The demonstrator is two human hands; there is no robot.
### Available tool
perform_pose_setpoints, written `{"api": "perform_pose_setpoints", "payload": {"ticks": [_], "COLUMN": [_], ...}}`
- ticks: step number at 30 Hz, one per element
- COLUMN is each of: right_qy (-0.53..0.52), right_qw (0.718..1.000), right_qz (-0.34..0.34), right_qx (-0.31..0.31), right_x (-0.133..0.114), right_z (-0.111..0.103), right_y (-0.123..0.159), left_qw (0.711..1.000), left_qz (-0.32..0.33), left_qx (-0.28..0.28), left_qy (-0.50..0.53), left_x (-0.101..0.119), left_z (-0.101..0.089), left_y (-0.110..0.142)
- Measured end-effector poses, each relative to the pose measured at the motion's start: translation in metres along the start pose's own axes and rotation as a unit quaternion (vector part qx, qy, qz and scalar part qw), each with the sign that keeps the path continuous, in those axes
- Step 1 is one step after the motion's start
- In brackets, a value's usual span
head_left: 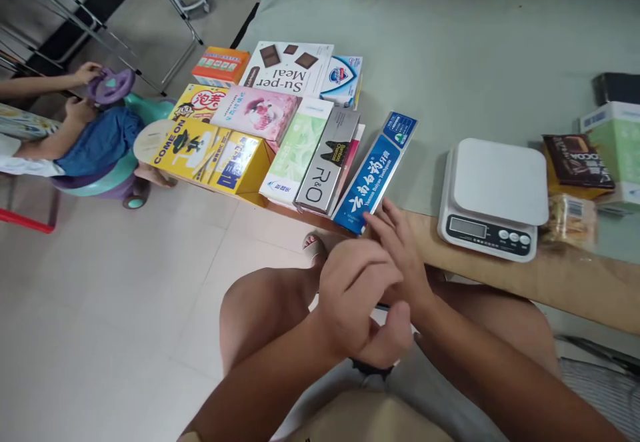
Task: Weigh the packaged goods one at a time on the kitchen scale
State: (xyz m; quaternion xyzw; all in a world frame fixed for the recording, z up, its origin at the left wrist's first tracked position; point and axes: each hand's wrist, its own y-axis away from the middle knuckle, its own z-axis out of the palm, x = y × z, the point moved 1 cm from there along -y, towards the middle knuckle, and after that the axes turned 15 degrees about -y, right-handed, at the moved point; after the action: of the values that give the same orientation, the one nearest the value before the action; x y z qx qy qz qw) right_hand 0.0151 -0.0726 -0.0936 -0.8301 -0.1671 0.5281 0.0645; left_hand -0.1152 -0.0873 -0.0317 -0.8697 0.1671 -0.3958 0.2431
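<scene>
My left hand (363, 299) hovers at the table's near edge, fingers loosely curled and thumb apart from them, with nothing visible in it. Partly behind it, my right hand (403, 252) has its fingers stretched out. Its fingertips are at the near end of a blue toothpaste box (376, 174), which lies slanted on the table. Left of that box stand a grey R&O box (327, 162) and a green-and-white box (297, 152). A pink box (260, 112) and a yellow COME ON box (210, 159) are farther left.
A white digital scale (500, 182) sits right of my hands. Beyond it are a brown snack packet (577, 162), a clear snack bag (573, 219) and a green box (613, 142). The Su-per Meal box (290, 69) lies behind the row. Another person's hand (87, 74) holds a purple steering wheel (111, 87).
</scene>
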Motion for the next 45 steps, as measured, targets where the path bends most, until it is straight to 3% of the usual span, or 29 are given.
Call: {"api": "perform_pose_setpoints", "payload": {"ticks": [2,4,7,11,20,23,29,33,38,42,45], "right_qy": [0.028,0.049,0.046,0.035,0.028,0.016,-0.078,-0.092,0.003,0.092,0.164], "right_qw": [0.999,0.997,0.993,0.994,0.997,0.998,0.994,0.976,0.939,0.884,0.842], "right_qz": [0.011,0.05,0.111,0.099,0.063,0.063,-0.062,-0.129,-0.108,-0.064,-0.003], "right_qx": [0.025,0.029,0.011,0.003,-0.034,-0.027,0.047,0.146,0.326,0.454,0.513], "right_x": [0.001,0.003,0.007,0.01,0.023,0.024,0.007,0.007,0.035,0.074,0.113], "right_z": [-0.005,-0.01,-0.013,-0.01,-0.005,-0.006,-0.04,-0.085,-0.159,-0.227,-0.272], "right_y": [-0.01,-0.023,-0.041,-0.055,-0.054,-0.054,-0.038,-0.017,0.001,0.014,0.03], "left_qw": [0.99,0.966,0.939,0.903,0.91,0.915,0.936,0.922,0.884,0.853,0.871], "left_qz": [-0.062,-0.133,-0.181,-0.201,-0.196,-0.189,-0.048,-0.011,-0.067,-0.119,-0.121], "left_qx": [-0.125,-0.223,-0.288,-0.369,-0.348,-0.349,-0.329,-0.349,-0.431,-0.454,-0.405], "left_qy": [0.035,0.004,-0.054,-0.092,-0.111,-0.076,0.113,0.164,0.17,0.23,0.251], "left_x": [-0.001,-0.009,-0.025,-0.036,-0.04,-0.034,-0.002,0.017,0.044,0.098,0.149], "left_z": [-0.01,-0.015,-0.017,-0.013,-0.008,-0.007,0.01,0.037,0.09,0.157,0.224], "left_y": [-0.005,-0.01,-0.014,-0.017,-0.018,-0.02,-0.028,-0.032,-0.039,-0.057,-0.077]}}
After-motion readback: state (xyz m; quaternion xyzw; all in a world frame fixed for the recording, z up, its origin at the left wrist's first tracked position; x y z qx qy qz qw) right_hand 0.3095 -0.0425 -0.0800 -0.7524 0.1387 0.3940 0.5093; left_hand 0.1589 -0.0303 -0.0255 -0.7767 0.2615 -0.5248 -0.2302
